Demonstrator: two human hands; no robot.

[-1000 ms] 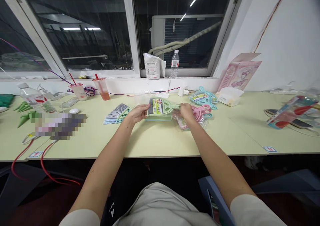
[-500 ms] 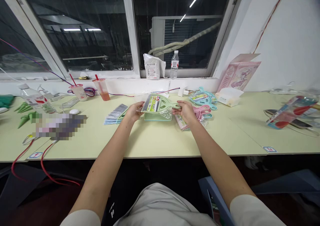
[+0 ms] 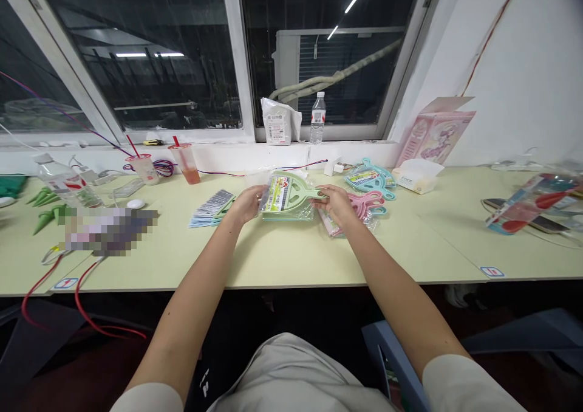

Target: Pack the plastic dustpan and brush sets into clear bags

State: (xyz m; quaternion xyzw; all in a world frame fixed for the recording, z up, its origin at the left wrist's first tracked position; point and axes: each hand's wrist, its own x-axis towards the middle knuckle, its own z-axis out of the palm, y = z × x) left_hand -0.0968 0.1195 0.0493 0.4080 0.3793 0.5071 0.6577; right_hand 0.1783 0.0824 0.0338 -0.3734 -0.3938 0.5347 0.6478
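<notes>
Over the middle of the table I hold a green toy-sized dustpan [image 3: 298,194] in clear plastic wrap, with a printed card on its left part. My left hand [image 3: 248,205] is closed on the wrapped left edge. The handle at the other end is gripped in my right hand [image 3: 336,204], its fingertips partly hidden. Beneath lies another green piece, mostly covered. Left of my left hand are fanned-out small brushes [image 3: 214,208] with pale bristles. Wrapped pink dustpans [image 3: 364,205] lie just beyond my right hand, and blue ones [image 3: 371,176] lie behind them.
Two drink cups [image 3: 186,164] with red straws stand at the back left, near a lying bottle [image 3: 68,181]. A tissue box [image 3: 416,176] and a pink box [image 3: 437,135] are at the back right. A water bottle [image 3: 318,119] stands on the sill. Red cables [image 3: 79,299] hang over the front edge.
The wrapped green dustpan has tilted so that its card faces me more, and it covers more of the green piece below. Both hands have kept their hold.
</notes>
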